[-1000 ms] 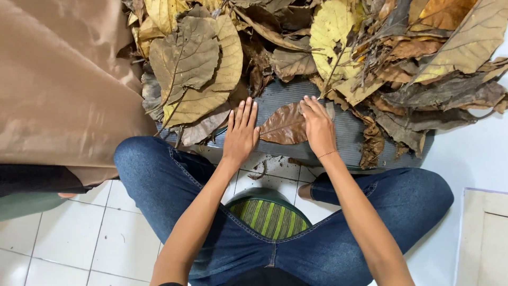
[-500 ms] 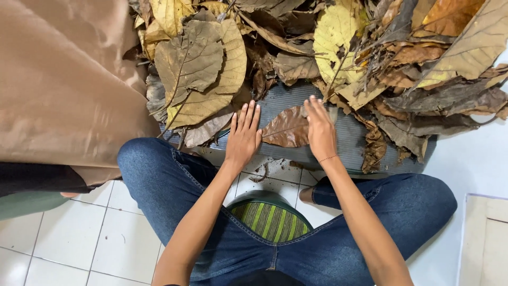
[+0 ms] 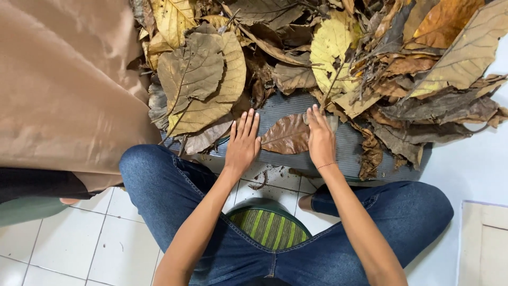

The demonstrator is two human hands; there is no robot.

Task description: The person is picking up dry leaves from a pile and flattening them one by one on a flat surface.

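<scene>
A brown dry leaf (image 3: 288, 134) lies flat on a grey ribbed mat (image 3: 346, 148) in front of my crossed legs. My left hand (image 3: 243, 142) rests flat, fingers together and extended, on the mat at the leaf's left edge. My right hand (image 3: 320, 139) presses flat on the leaf's right side, fingers pointing away from me. Neither hand grips anything. A big heap of dry yellow and brown leaves (image 3: 328, 58) covers the far part of the mat.
A tan cloth (image 3: 63, 90) hangs at the left beside the leaf heap. White floor tiles (image 3: 69, 243) lie around my jeans-clad legs (image 3: 164, 185). A pale wooden board (image 3: 484, 243) sits at the right edge. Small leaf scraps (image 3: 262, 180) lie on the tiles near the mat.
Both hands stay flat at the brown leaf; the view shifted slightly, and the hands moved little if at all.
</scene>
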